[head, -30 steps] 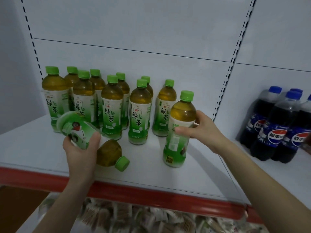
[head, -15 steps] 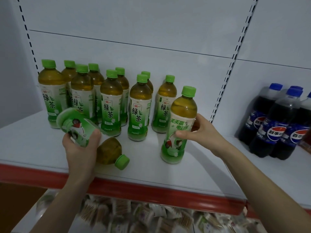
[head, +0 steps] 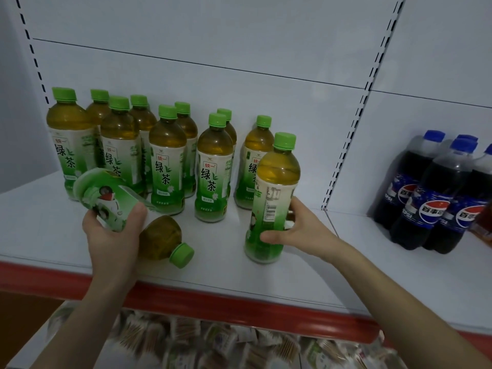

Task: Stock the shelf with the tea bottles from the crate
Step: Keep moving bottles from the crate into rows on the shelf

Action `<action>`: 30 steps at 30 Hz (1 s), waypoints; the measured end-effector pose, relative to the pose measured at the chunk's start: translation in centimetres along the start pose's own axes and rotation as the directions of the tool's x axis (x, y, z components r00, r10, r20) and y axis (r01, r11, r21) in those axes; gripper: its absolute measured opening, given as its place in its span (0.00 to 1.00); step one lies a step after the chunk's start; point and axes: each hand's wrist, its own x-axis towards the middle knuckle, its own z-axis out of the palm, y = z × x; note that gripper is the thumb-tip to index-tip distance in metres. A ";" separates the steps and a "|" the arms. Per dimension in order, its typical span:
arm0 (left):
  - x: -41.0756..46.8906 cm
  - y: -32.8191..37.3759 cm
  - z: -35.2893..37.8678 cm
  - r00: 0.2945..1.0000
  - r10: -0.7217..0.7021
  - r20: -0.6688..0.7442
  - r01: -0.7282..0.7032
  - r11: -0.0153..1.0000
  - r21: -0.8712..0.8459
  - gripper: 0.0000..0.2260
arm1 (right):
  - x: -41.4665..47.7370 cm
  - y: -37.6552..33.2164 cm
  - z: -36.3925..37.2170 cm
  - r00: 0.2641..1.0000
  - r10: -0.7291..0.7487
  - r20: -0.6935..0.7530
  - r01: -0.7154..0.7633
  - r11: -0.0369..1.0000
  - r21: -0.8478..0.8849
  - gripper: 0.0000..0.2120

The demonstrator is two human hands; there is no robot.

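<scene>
Two bare hands at a white shelf (head: 213,275), each round one tea bottle. Grips with the left hand (head: 111,235) the label of a tipped bottle (head: 114,201), base up and to the left, green cap (head: 182,255) down toward the red front edge (head: 239,307); cannot tell whether that cap touches the shelf. Holds with the right hand (head: 298,230) an upright bottle (head: 271,198) low on its label, thumb across the front, fingers curled behind, base standing on the shelf near the front. Behind both, nine more tea bottles (head: 166,166) upright in loose rows before the back panel (head: 266,49), labels mostly forward. Farther right, past the slotted upright (head: 343,155), dark cola bottles (head: 431,193) with blue caps, well apart from the tea. Below the shelf, blurred packets (head: 186,339).
</scene>
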 end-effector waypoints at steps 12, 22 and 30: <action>-0.2 0.0 0.3 1.000 0.022 -0.011 -0.022 1.000 0.013 0.30 | 2.7 0.7 3.1 0.936 0.002 -0.353 -0.042 0.994 -0.106 0.35; -0.2 0.0 0.3 0.999 0.040 -0.007 -0.039 0.999 0.028 0.30 | 3.8 1.1 2.2 0.984 0.049 -0.171 -0.040 0.998 0.056 0.39; -0.1 -0.1 0.3 0.999 0.034 -0.011 -0.034 0.999 0.035 0.30 | 3.4 1.8 2.0 0.980 0.030 -0.196 -0.020 0.998 0.053 0.30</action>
